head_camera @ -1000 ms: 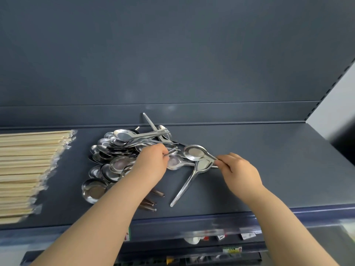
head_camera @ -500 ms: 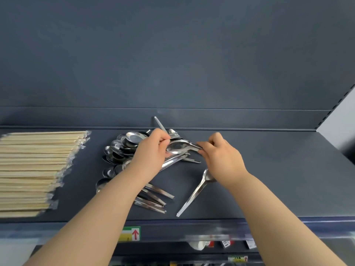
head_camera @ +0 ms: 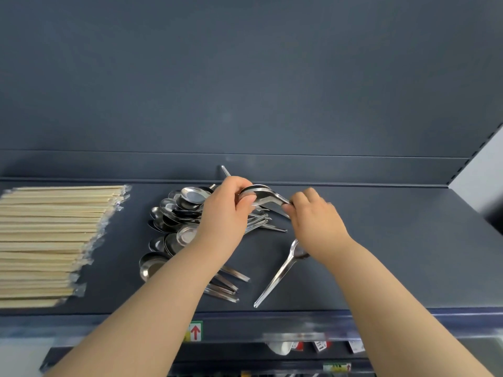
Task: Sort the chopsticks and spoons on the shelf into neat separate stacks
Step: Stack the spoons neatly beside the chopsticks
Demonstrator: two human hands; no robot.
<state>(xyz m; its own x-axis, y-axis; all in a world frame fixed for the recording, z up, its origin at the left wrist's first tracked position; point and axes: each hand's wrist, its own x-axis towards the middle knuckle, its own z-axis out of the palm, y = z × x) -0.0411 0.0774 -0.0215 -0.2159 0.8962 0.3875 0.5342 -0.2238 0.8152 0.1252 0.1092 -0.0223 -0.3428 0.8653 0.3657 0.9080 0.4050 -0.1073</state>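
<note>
Steel spoons (head_camera: 262, 196) I hold nested: my left hand (head_camera: 226, 213) pinches the bowls, my right hand (head_camera: 315, 221) pinches the handles, apparently squaring them for the pile (head_camera: 179, 213).

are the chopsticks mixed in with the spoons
No, the chopsticks lie in a row at the left, apart from the spoons.

A: Slate blue-grey everywhere: the shelf (head_camera: 381, 240) and the back panel (head_camera: 245, 91) behind it, plain, no pattern.
B: On the left, the chopsticks (head_camera: 49, 240): pale cream wood, row on row like stripes, in clear, glinting wrappers.
A: In the middle, the spoons (head_camera: 185, 210), bright silver with dark reflections in the bowls.
B: At the near edge, a label (head_camera: 194, 331): green border, red arrow on white. Red-and-white tags (head_camera: 299, 345) to its right.
</note>
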